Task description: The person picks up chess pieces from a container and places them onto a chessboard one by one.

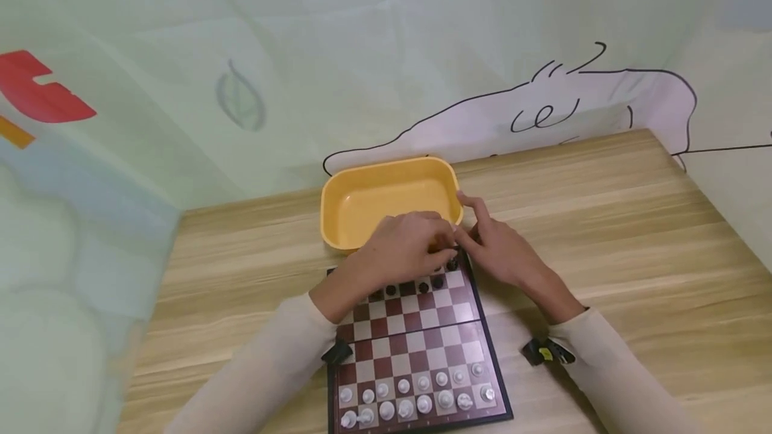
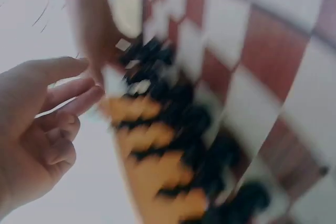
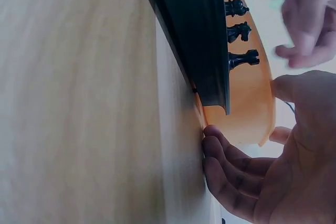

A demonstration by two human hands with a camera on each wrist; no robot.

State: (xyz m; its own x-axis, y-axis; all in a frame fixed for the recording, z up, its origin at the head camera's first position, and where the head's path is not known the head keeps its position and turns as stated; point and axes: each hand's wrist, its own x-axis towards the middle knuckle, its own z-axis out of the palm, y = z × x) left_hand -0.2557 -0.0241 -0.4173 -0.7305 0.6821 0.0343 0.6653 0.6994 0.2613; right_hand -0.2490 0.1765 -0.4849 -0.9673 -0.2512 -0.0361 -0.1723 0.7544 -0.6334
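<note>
My left hand (image 1: 407,246) reaches over the far edge of the chessboard (image 1: 392,341), fingers loosely bent, and nothing shows between them. In the left wrist view its fingers (image 2: 86,95) are beside the blurred row of black chess pieces (image 2: 194,124). My right hand (image 1: 503,250) is beyond the board's far right corner, by the right end of a yellow plastic tub (image 1: 338,213). Its index fingertip is right at the tub's rim, and the thumb points toward the left hand's fingertips. In the right wrist view, a black rook (image 3: 244,59) and a black knight (image 3: 239,32) stand upright near the board's corner.
White chess pieces (image 1: 424,404) stand in two rows on the board's near side. The tub sits behind the board, close to a printed wall sheet (image 1: 301,86). Everything rests on a wood-grain table (image 1: 603,233). Dark wrist straps (image 1: 545,351) show at both sleeves.
</note>
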